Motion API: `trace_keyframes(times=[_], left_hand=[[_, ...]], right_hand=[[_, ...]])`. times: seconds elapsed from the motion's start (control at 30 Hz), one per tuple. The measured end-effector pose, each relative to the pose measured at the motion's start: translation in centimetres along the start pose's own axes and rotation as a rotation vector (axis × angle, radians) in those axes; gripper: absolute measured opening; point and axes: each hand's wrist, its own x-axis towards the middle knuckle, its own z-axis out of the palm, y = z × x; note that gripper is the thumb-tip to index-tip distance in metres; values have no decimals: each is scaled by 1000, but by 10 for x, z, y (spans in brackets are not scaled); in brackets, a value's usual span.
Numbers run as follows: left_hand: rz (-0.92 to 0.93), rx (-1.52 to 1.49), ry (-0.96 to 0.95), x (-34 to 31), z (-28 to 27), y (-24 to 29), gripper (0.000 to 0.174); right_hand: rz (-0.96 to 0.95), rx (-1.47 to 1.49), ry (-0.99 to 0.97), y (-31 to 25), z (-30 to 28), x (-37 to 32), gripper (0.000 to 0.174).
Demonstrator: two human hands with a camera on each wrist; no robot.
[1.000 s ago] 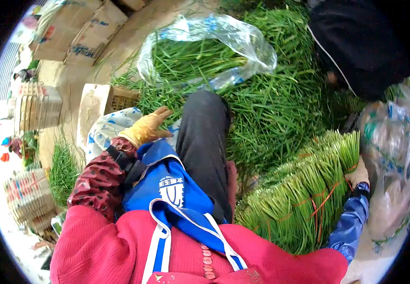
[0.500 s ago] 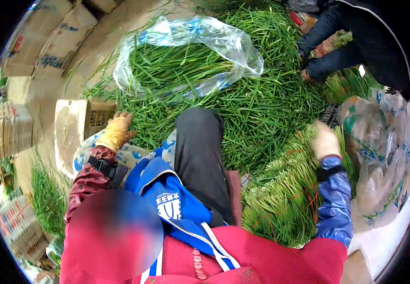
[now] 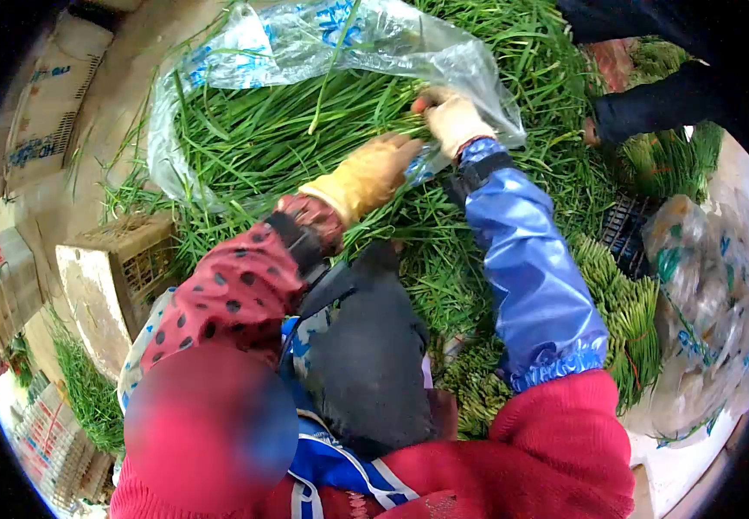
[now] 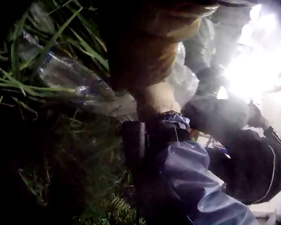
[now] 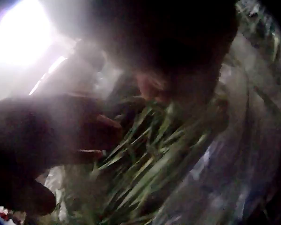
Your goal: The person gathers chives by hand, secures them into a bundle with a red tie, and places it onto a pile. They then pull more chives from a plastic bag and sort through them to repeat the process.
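A clear plastic bag (image 3: 305,43) with blue print lies open on a big heap of loose green stalks (image 3: 271,147). My left hand (image 3: 373,173), in a yellow glove, reaches forward with its fingers laid straight on the stalks at the bag's mouth. Just to its right, my right hand (image 3: 451,117), in a pale glove under a blue sleeve, is curled round a handful of stalks at the bag's edge. The left wrist view shows the yellow glove (image 4: 145,47) above the pale glove (image 4: 154,101). Stalks (image 5: 145,154) show blurred in the right wrist view.
Tied bundles of stalks (image 3: 625,303) lie at my right knee, beside filled plastic bags (image 3: 703,285) and a black basket (image 3: 624,229). A worn crate (image 3: 115,264) stands at the left, with cardboard boxes (image 3: 37,130) beyond it. Another person's dark sleeve (image 3: 651,104) works at the upper right.
I have leaned forward. Both hands moved from my sides to the bag's mouth: the left came off the crate side, the right left the tied bundles and took hold of stalks.
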Motion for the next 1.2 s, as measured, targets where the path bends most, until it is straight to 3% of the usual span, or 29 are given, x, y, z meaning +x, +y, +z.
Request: trace_keyframes(times=[0.03,0.07,0.17,0.2,0.23,0.3,0.33,0.37,0.47,0.53,0.6,0.7,0.8,0.83,0.87,0.9,0.93,0.97,1.0,1.07,1.13,1.2], left_hand=[[35,8,37,15,13,-13,56],[100,-39,177,26,28,-28,39],[-68,-13,154,46,40,-59,55],[-210,1,166,48,43,-62,54],[-199,76,141,46,41,-68,61],[-380,121,-10,47,40,-70,71],[-415,197,1,49,46,-77,81],[-452,255,-15,52,49,-76,81],[-580,359,-45,68,58,-64,79],[-621,268,-44,72,67,-71,78],[-611,229,3,72,74,-75,76],[-736,275,-170,87,73,-79,67],[-487,208,156,62,68,-76,52],[-378,171,274,51,63,-72,46],[-294,131,354,39,57,-71,52],[-337,57,340,29,39,-59,61],[-261,10,431,17,33,-63,67],[-318,-22,488,3,24,-56,65],[-322,-174,505,-7,21,-58,62],[-292,-366,505,-14,16,-65,53],[-394,-644,469,-6,14,-78,51],[-453,-844,426,6,4,-87,49]], right_hand=[[21,-103,-20,6,-3,7,24],[48,-199,-42,13,-7,12,25],[97,-434,-64,34,-10,20,29],[84,-472,-60,41,-5,21,28],[68,-509,-56,47,1,21,27],[113,-617,-396,51,4,36,31],[-80,-819,-375,48,15,37,31],[-80,-655,-122,48,18,34,33],[-20,-735,-358,32,10,48,46],[-77,-785,-255,38,11,51,49],[-56,-685,-304,41,6,50,50],[17,-466,-421,34,-7,42,51],[96,-152,-527,27,-26,26,52],[14,-87,-488,26,-29,20,55],[12,97,-490,43,-23,14,57],[9,283,-488,58,-15,8,59],[18,578,-428,36,-27,-10,60],[28,872,-363,7,-39,-34,61],[-24,920,-302,-6,-35,-43,62],[77,802,-221,-19,-18,-47,59],[228,723,-168,-29,-14,-44,53],[203,717,103,-17,-13,-39,51]])
